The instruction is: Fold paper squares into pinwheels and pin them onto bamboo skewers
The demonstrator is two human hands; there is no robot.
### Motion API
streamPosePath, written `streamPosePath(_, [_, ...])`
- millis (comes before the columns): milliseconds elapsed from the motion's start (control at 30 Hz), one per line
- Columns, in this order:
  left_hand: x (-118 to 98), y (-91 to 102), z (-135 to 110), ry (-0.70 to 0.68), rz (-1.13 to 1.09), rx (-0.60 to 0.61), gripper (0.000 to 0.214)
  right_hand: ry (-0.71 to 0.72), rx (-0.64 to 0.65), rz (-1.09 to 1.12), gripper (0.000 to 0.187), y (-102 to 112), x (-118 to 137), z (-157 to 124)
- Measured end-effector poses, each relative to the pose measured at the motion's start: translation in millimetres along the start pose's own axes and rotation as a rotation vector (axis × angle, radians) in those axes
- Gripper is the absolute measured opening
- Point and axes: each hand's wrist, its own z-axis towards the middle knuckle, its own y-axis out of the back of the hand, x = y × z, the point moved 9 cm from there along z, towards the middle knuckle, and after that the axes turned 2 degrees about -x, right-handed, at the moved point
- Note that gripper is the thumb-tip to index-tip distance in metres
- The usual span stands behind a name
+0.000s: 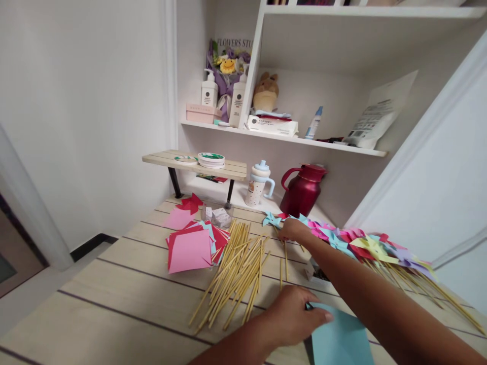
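My right hand (292, 229) reaches far across the wooden table (114, 299) and closes on the stick of a light blue paper pinwheel (271, 219), at the end of a row of finished pinwheels (361, 246). My left hand (294, 317) lies near the table's front. Its fingers pinch the edge of a light blue paper square (340, 339). A heap of bamboo sticks (236, 271) lies just left of both hands. Further left sits a stack of pink, red and blue paper squares (192, 246).
A dark red thermos jug (302, 192) and a small lidded cup (258, 183) stand at the back. A small raised wooden shelf (194, 162) carries tape rolls. Small clear boxes (218, 215) sit behind the paper. Wall shelves above hold bottles and toys.
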Motion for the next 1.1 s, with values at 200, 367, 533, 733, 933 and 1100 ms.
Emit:
streamPosePath(200, [1.7, 0.7, 0.2, 0.033, 0.020, -0.021, 0.022, -0.001, -0.011, 0.054, 0.035, -0.9, 0.8, 3.0])
streamPosePath(367, [5.2, -0.1, 2.3, 0.021, 0.018, -0.027, 0.023, -0.005, -0.015, 0.098, 0.034, -1.7, 7.8, 3.5])
streamPosePath(533, [4.4, 0.4, 1.9, 0.018, 0.002, -0.023, 0.021, 0.006, -0.025, 0.175, 0.034, 1.4, 15.4, -1.5])
streamPosePath(733, [0.5, 2.3, 0.4, 0.021, -0.040, 0.018, 0.026, 0.029, -0.090, 0.341, 0.035, 32.2, 3.0, -16.9])
streamPosePath(933, [-9.2, 4.7, 0.2, -0.060, 0.187, 0.025, 0.031, 0.041, -0.234, 0.508, 0.031, 77.9, -39.0, -57.9])
streamPosePath(1100, [-20.1, 2.2, -2.8, -0.160, 0.409, 0.001, 0.024, 0.214, -0.399, 0.704, 0.040, 99.2, -51.1, -119.0])
